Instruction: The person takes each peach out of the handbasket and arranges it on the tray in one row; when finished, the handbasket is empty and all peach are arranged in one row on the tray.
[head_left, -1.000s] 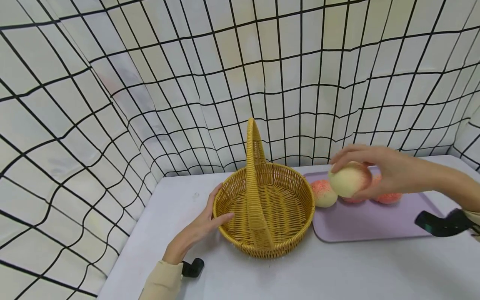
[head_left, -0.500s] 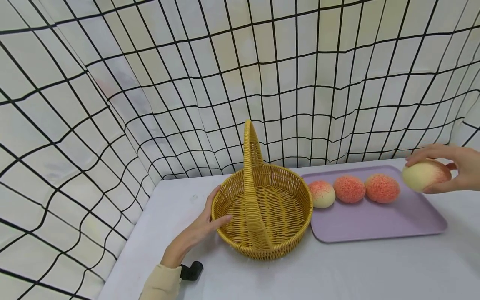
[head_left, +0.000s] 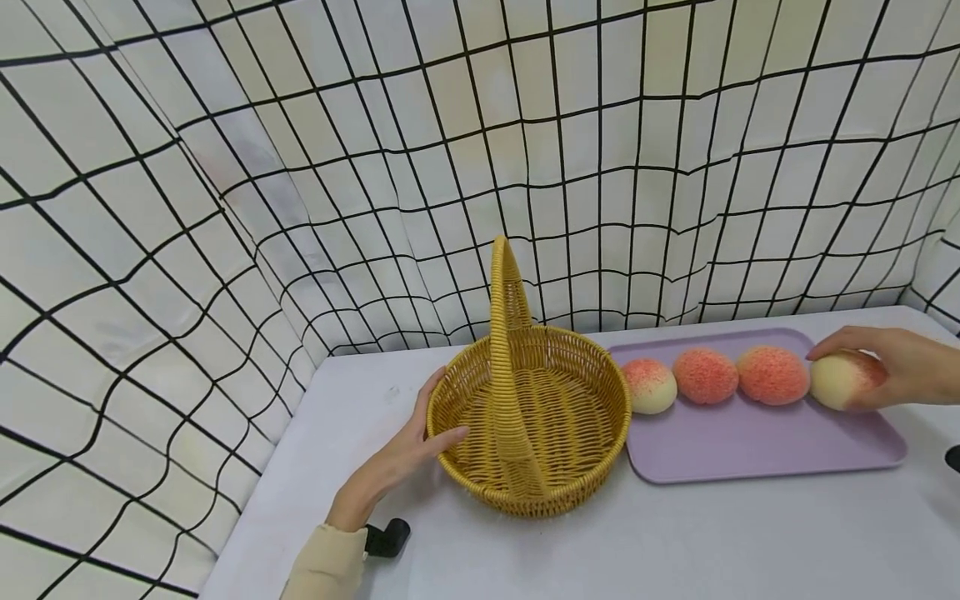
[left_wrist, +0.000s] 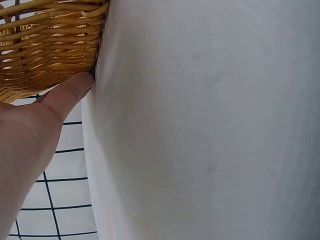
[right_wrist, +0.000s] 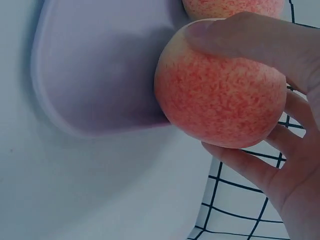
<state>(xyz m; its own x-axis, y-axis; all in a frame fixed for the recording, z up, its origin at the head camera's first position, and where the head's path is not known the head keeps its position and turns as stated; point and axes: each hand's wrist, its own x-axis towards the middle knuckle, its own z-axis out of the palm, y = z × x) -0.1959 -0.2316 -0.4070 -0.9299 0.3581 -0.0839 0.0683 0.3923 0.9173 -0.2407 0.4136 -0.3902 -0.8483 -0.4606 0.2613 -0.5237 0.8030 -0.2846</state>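
Note:
My right hand point(head_left: 900, 367) holds a peach point(right_wrist: 220, 90), pale yellow with a red blush, at the right end of the lilac tray point(head_left: 750, 454). Thumb and fingers wrap around its sides. To its left, three more peaches sit in a row: a red one point(head_left: 773, 376) right beside it, another red one point(head_left: 705, 376), and a red and cream one point(head_left: 650, 387) near the basket. My left hand point(head_left: 408, 442) grips the left rim of a yellow wicker basket point(head_left: 577, 492), thumb over the rim and fingers along the outer wall. Nothing lies inside the basket.
A tall arched handle point(head_left: 504, 350) rises over the basket. The basket stands against the tray's left end on a white-covered table point(head_left: 600, 550). White cloth with a black grid point(head_left: 562, 167) hangs behind the table and at its left side.
The right hand has carried its peach from above the tray's middle to the right, then down to the tray's right end. The left hand and basket have stayed put.

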